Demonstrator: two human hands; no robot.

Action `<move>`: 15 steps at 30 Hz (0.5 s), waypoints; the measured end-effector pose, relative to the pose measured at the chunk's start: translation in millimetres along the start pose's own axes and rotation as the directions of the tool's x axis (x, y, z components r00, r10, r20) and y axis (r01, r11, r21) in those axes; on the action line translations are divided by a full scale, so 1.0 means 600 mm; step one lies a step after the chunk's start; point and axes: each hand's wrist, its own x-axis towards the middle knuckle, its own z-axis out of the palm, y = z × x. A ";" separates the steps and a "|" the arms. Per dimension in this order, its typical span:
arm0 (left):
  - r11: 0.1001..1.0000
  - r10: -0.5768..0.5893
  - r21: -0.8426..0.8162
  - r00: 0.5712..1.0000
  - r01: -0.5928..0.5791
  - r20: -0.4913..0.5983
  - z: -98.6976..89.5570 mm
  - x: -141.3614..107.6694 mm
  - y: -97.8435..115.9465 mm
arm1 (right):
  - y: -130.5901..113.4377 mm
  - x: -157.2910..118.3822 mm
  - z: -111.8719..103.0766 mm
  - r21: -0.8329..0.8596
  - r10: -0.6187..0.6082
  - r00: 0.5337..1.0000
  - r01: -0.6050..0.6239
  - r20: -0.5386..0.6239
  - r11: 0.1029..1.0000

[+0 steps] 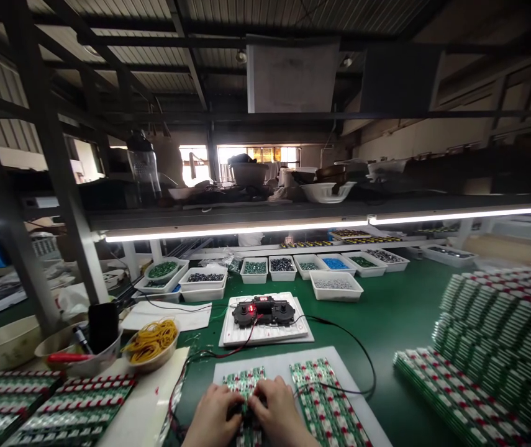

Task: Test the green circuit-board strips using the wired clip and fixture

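Observation:
My left hand and my right hand are close together over a green circuit board panel at the bottom middle. Both have curled fingers closed on the panel, with the fingertips almost meeting near its centre. Anything small between the fingertips is hidden. The panel lies on a white board. Just right of my right hand, a second circuit board panel with rows of white and red parts lies on the same board. A black cable crosses over it.
A white tray holding a black device with red lit digits stands ahead. Behind it are several white bins of small parts. Circuit board stacks rise at the right; more panels and a bowl of yellow rubber bands sit left.

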 end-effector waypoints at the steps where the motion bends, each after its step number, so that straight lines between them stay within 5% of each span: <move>1: 1.000 -0.009 -0.008 1.000 0.009 -0.003 -0.001 -0.001 0.002 | -0.002 -0.001 -0.002 0.006 0.002 1.000 -0.002 0.005 1.000; 15: 0.999 -0.011 -0.030 0.999 0.010 -0.039 0.012 0.001 -0.005 | -0.008 -0.003 -0.015 0.031 0.018 0.999 -0.019 0.030 0.999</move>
